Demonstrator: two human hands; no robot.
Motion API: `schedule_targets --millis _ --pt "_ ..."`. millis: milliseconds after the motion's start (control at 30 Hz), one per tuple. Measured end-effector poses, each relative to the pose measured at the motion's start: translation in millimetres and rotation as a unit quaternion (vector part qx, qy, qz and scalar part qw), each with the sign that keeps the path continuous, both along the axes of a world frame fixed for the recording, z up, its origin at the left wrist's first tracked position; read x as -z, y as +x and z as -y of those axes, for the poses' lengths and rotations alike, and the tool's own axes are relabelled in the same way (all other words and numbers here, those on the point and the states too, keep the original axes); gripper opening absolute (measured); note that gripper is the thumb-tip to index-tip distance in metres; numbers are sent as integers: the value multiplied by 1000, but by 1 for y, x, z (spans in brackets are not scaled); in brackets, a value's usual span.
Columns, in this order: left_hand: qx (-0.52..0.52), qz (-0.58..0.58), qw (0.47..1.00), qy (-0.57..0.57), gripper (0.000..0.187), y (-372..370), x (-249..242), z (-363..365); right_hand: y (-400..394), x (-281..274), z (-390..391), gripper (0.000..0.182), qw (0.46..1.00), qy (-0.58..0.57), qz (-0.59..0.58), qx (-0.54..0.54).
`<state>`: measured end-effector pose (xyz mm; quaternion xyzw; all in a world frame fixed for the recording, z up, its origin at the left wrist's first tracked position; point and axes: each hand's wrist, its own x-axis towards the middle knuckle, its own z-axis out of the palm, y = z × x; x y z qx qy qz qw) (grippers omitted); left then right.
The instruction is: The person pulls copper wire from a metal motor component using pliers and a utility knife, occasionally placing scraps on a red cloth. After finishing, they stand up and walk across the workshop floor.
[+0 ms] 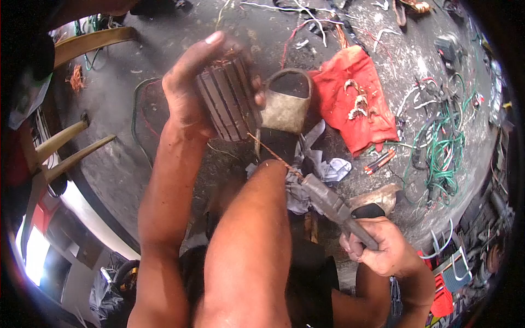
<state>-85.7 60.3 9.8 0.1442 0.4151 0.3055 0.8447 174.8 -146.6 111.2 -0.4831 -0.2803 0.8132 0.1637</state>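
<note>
My left hand [188, 90] is wrapped round a dark slotted metal core [228, 98], held up left of centre. A thin copper wire [273, 156] stretches from the core's lower end down to the right, to the jaws of a pair of grey pliers [328, 197]. Closed round the handles of the pliers is my right hand [383, 246], at the lower right. My bare knee [257, 218] rises between the two arms. Just right of the core, a worn metal piece with a round opening [287, 112] stands on the floor.
A red cloth [355, 98] with small scraps lies on the grey floor, and tangled green wires [440, 153] lie at the right. Crumpled pale cloth [331, 167] is near the knee. Curved wooden pieces [93, 46] stick out at the left.
</note>
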Motion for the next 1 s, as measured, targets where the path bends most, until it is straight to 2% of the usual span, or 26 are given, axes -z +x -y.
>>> schedule_targets --millis 33,67,133,200,233,300,333,367,433,467,533,633,700,800,900,933,1000 --pt "-33 -6 999 -33 41 5 1 0 -3 -2 1 5 1000 23 -10 2" --pt "-31 -1 999 -30 41 7 5 -3 -4 -5 -3 5 999 -23 -1 35" --pt "-60 -29 996 -55 40 3 20 -5 5 -8 5 5 998 -41 31 39" --pt "-159 45 985 -45 49 -41 74 -33 20 -21 19 6 989 -100 90 69" --pt "-219 -56 974 3 51 -58 73 -28 29 -25 35 7 985 -104 102 95" --pt "-162 64 984 -32 55 -115 85 -53 41 -25 57 8 963 -151 99 199" --pt "-123 47 991 6 54 -113 68 -47 44 -18 64 8 954 -143 129 229" --pt "-128 56 990 5 54 -106 53 -39 46 -5 68 9 945 -137 157 253" --pt "-99 122 987 -9 54 -96 55 -25 54 36 72 9 942 -112 178 260" --pt "-103 130 986 -12 54 -87 60 -20 55 60 71 10 939 -102 169 282" --pt "-125 23 987 -99 52 -62 63 -2 58 106 68 15 935 -98 162 301" --pt "-66 37 983 -170 54 -32 62 18 56 147 63 26 924 -120 157 328" --pt "-58 53 975 -207 56 -27 71 29 54 151 63 33 913 -142 148 353" --pt "-48 130 971 -196 63 -10 73 47 58 146 69 53 909 -171 52 376" --pt "-20 171 964 -204 68 7 70 56 56 136 78 56 907 -175 32 383" --pt "-13 138 967 -214 74 14 66 57 56 133 82 55 909 -179 27 376" --pt "14 148 961 -232 74 19 77 59 50 127 94 55 910 -173 46 375"
